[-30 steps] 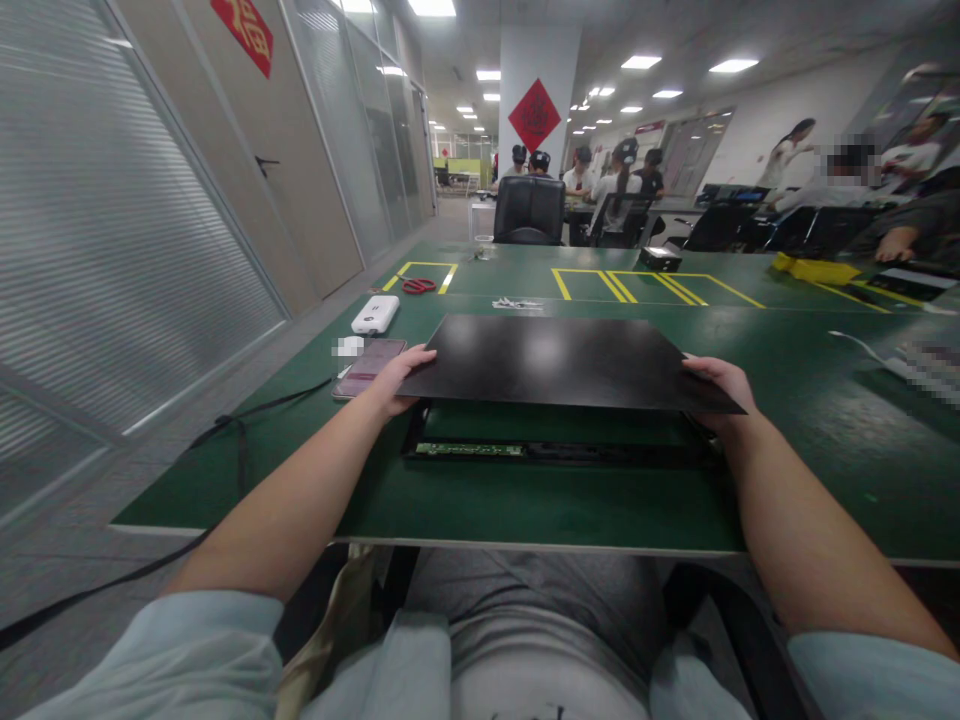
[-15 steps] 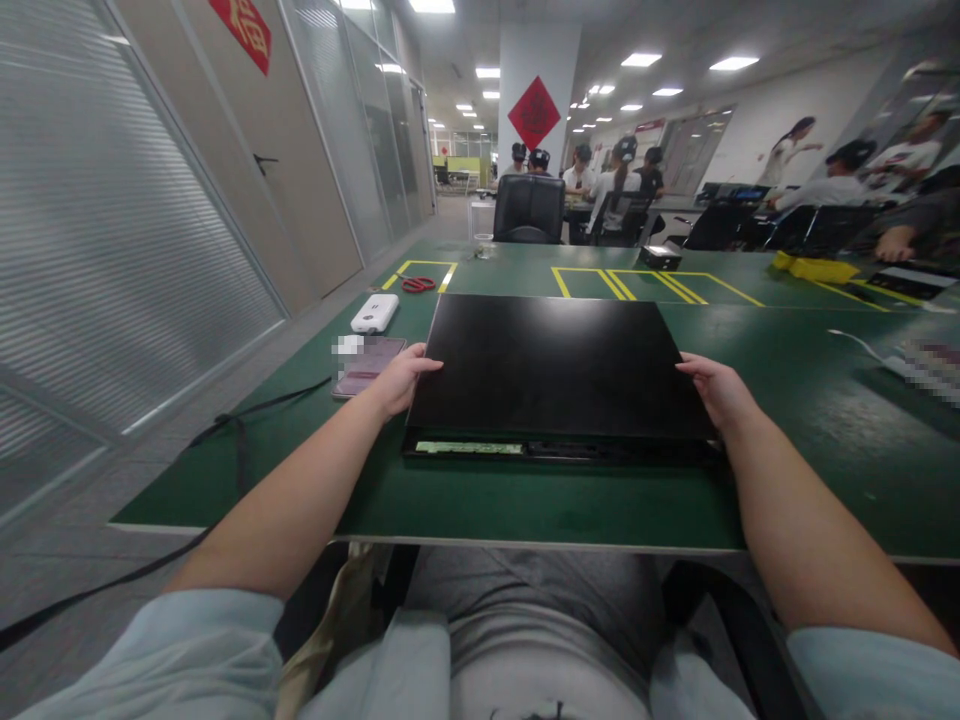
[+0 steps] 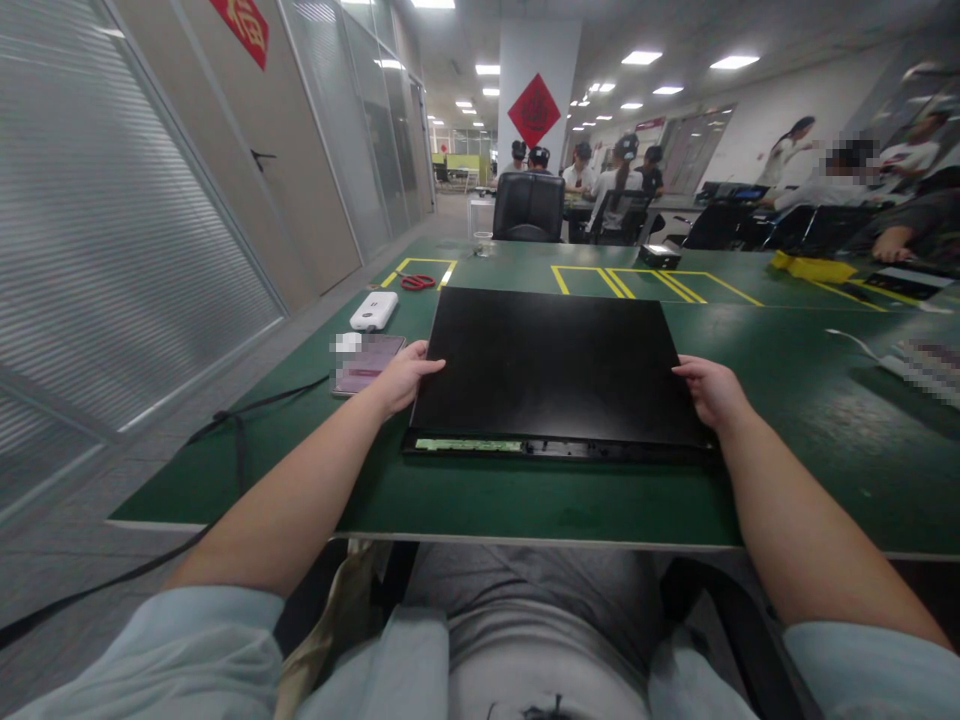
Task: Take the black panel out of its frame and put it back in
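Observation:
A flat black screen panel (image 3: 555, 365) lies over a black frame (image 3: 622, 452) on the green table. Along the frame's near side, a strip of green circuit board (image 3: 469, 445) shows past the panel's edge. My left hand (image 3: 405, 378) is closed on the panel's left edge, thumb on top and fingers below. On the opposite edge, my right hand (image 3: 709, 388) grips the same way. The far edge of the panel looks slightly higher than the near one. Whatever lies under the panel is hidden.
Left of the panel are a phone (image 3: 367, 365), a white power bank (image 3: 374, 311) and red-handled scissors (image 3: 416, 282). A black strap (image 3: 238, 430) crosses the table's left edge. Yellow tape (image 3: 630, 272), a small black box (image 3: 660, 257) and a yellow object (image 3: 814, 268) are farther back.
The panel has tilted a little: its far edge is slightly higher and its near edge lower, closer to the circuit strip. The glare on it has faded. Both hands keep their grip.

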Demonstrator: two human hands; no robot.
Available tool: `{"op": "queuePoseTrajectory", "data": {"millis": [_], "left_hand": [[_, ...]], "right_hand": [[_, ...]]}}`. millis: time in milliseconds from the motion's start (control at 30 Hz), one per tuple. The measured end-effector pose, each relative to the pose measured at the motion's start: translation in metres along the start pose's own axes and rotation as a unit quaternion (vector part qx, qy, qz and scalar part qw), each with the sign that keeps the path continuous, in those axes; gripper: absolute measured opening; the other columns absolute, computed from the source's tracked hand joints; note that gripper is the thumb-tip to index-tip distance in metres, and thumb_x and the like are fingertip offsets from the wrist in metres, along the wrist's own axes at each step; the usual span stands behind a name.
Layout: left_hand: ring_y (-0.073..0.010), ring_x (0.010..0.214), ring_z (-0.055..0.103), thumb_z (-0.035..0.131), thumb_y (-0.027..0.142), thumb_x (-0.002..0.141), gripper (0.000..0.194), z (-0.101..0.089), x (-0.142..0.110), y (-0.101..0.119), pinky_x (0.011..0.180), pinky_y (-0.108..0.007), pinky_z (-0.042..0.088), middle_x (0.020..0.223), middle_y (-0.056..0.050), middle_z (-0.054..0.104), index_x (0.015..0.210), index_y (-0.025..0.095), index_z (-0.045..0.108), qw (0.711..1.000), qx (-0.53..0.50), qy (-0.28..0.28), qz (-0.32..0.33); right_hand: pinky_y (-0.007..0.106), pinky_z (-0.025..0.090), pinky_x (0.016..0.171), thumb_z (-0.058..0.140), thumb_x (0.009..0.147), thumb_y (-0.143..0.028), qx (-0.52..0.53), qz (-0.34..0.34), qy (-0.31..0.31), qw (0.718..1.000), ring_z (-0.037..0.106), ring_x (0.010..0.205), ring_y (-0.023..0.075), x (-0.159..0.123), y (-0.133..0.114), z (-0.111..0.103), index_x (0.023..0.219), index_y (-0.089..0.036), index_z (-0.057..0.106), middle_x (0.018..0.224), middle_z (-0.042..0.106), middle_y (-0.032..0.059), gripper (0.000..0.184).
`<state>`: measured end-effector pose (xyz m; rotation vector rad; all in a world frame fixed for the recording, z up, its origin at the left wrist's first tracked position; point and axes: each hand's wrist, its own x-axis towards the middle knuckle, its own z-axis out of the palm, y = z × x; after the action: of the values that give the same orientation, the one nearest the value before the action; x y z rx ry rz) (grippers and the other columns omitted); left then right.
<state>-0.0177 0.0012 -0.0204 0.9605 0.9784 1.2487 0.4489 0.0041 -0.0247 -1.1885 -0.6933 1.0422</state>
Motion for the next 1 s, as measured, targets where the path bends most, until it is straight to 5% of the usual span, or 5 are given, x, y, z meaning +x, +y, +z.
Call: {"op": "queuePoseTrajectory", "data": {"millis": [333, 1000], "left_hand": [[-0.0258, 0.085, 0.077, 0.081, 0.006, 0.061, 0.039, 0.004, -0.004, 0.003, 0.071, -0.035, 0.063, 0.092, -0.006, 0.079, 0.095, 0.017, 0.067, 0.999, 0.030, 0.005, -0.022], [-0.0252, 0.089, 0.077, 0.082, 0.004, 0.065, 0.036, 0.003, -0.001, 0.000, 0.075, -0.034, 0.063, 0.100, -0.008, 0.080, 0.097, 0.016, 0.068, 0.999, 0.032, -0.005, -0.011]], "right_hand": [[0.028, 0.054, 0.047, 0.061, 0.064, -0.007, -0.027, 0.091, 0.007, 0.995, 0.062, 0.046, 0.0162, -0.004, -0.005, 0.000, 0.078, -0.018, 0.073, 0.061, 0.070, 0.0015, 0.021], [0.028, 0.057, 0.052, 0.064, 0.062, -0.001, -0.050, 0.038, 0.042, 0.997, 0.064, 0.050, 0.0161, 0.006, 0.004, -0.002, 0.077, -0.015, 0.076, 0.061, 0.069, 0.0016, 0.024]]}}
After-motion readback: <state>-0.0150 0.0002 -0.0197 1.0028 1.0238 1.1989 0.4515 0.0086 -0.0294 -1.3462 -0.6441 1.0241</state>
